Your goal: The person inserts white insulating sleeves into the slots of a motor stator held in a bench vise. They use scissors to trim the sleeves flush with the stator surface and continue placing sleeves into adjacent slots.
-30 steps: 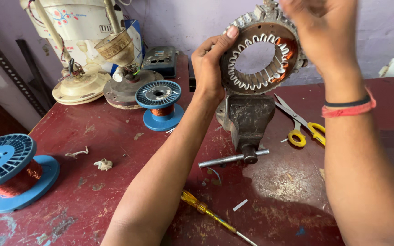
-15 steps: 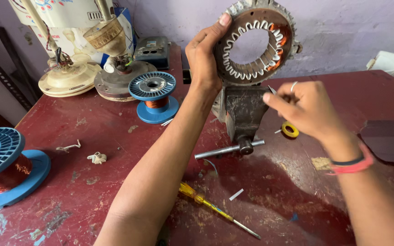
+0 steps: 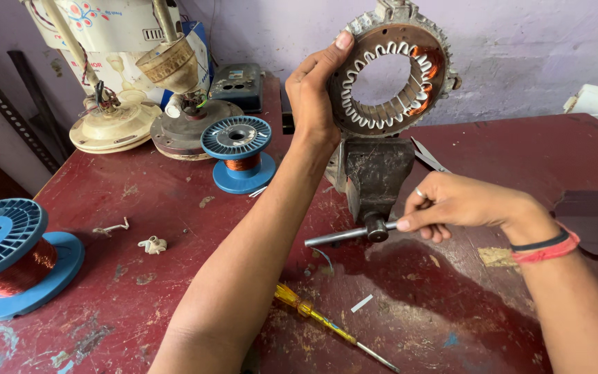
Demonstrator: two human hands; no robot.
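My left hand has its grip closed on the left rim of the stator ring, thumb up along the outer edge and fingers hidden behind it. My right hand pinches the end of the vise handle bar between thumb and fingertips, grip closed on that bar.

The stator ring stands upright in the top of the bench vise. It is a round metal core with a toothed outer edge, pale slot liners all round the inner bore, and copper windings showing on the right side. The vise sits near the back middle of the dark red bench.

Just behind my right hand lie scissors, mostly hidden. A yellow-handled screwdriver lies on the bench below my left forearm. A blue spool of copper wire stands left of the vise, well apart from it, and a larger blue spool sits at the bench's left edge. Fan motors crowd the back left corner. The bench surface between the spools and the vise is mostly open, with small scraps.
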